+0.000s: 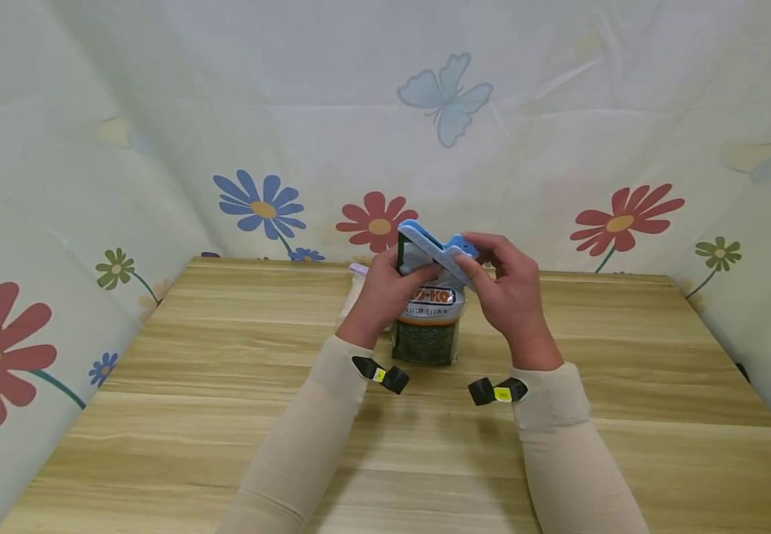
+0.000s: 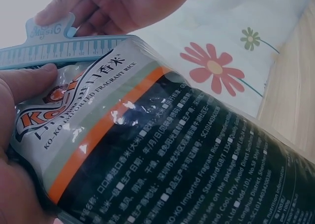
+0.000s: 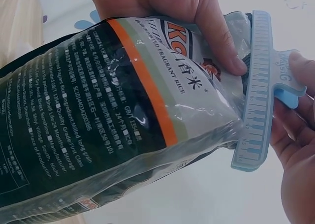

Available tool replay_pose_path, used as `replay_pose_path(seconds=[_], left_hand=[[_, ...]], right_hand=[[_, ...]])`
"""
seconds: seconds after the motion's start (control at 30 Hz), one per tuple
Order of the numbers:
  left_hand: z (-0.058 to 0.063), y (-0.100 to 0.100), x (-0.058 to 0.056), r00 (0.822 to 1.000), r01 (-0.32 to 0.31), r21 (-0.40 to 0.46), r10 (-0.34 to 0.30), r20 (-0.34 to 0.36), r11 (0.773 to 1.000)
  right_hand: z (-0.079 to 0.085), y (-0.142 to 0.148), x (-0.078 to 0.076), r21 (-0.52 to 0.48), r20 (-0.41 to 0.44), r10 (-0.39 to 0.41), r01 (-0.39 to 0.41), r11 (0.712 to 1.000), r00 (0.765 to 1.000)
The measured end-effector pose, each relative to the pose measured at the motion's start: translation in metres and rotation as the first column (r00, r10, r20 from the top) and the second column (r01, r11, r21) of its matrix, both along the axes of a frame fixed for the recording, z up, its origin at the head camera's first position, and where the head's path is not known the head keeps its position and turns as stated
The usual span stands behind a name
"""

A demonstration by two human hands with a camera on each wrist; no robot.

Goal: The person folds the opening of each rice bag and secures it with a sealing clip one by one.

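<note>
A dark green and silver bag of rice [image 1: 425, 343] stands upright on the table. My left hand [image 1: 380, 293] grips it near the top, the thumb lying across the printed front. Over the bag's upper edge sits a light blue bag clip [image 1: 428, 246] with a piano-key pattern, tilted in the head view. My right hand [image 1: 512, 285] pinches the clip's handle tabs between thumb and fingers. In the right wrist view the clip's long bar [image 3: 256, 96] spans the bag's mouth, and the left thumb presses the film just beside it. The bag's back is hidden.
Behind my left hand stands a pale bag [image 1: 352, 297] with a lilac clip [image 1: 358, 268] at its top, mostly covered. The wooden table [image 1: 178, 386] ends at a flower-printed curtain [image 1: 525, 185] at the back and sides.
</note>
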State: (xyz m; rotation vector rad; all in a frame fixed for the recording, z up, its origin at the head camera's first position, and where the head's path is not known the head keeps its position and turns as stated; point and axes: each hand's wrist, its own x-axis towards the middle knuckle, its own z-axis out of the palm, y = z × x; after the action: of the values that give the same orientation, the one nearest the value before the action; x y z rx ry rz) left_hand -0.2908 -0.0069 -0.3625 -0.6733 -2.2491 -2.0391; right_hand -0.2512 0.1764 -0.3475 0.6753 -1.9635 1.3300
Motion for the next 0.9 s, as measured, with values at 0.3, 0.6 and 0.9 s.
replay_pose_path(seconds=[0.3, 0.6, 0.9], left_hand=[[-0.001, -0.001, -0.003, 1.0, -0.01, 0.009, 0.01, 0.004, 1.0], [-0.004, -0.002, -0.008, 0.999, -0.024, 0.065, 0.021, 0.049, 0.998], [-0.003, -0.002, -0.008, 0.996, -0.067, 0.067, 0.062, 0.067, 0.996]], right_hand=[[0.001, 0.001, -0.001, -0.008, 0.082, 0.008, -0.007, 1.0, 0.997], [-0.006, 0.009, -0.008, -0.06, 0.154, 0.04, -0.031, 0.998, 0.987], [-0.018, 0.02, -0.017, -0.134, 0.306, 0.137, -0.1, 0.986, 0.942]])
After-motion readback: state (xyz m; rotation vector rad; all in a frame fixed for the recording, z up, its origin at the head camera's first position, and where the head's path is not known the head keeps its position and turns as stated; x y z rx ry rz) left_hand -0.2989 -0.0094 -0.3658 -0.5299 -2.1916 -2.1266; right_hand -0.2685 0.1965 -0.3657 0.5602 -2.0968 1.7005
